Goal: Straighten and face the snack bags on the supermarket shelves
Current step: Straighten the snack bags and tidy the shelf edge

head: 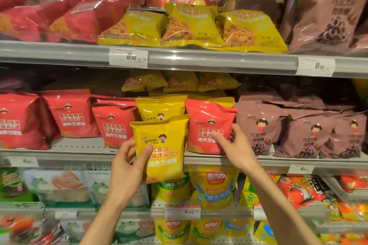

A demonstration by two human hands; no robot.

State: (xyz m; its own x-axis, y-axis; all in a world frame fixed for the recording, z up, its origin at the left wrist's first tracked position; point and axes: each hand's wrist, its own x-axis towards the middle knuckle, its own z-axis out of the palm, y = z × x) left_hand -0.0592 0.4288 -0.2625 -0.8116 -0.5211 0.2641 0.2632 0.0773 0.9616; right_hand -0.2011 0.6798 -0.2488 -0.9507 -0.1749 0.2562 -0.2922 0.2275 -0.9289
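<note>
Hands work the middle shelf [79, 157]. The left hand [127, 169] grips a yellow snack bag [161, 145] by its lower left corner, holding it out over the shelf lip, label forward, probably to free its slot. The right hand [235, 147] pinches the edge of a red snack bag [207, 125] standing among yellow and brown ones, likely misplaced.

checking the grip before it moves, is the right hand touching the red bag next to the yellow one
Touching. The head view shows the right hand with its fingers spread on the front of the red bag and its thumb at the bag's right edge.
</note>
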